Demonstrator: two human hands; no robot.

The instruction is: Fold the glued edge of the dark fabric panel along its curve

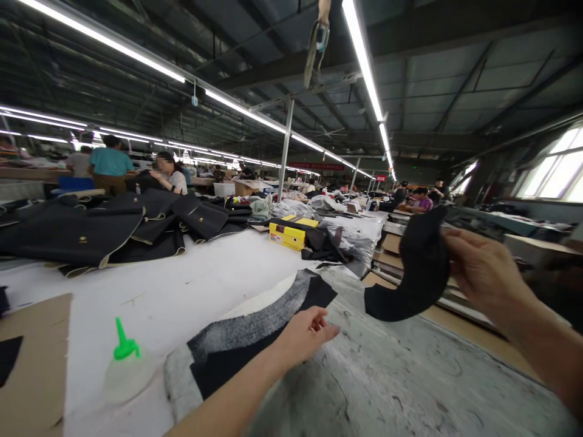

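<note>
While the left hand lay open, steadying a black fabric panel | the right hand pinched curved black fabric aloft

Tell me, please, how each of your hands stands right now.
Left hand: open, above a black fabric panel.
Right hand: holding a curved black fabric piece.

2 bare forearms and hands
</note>
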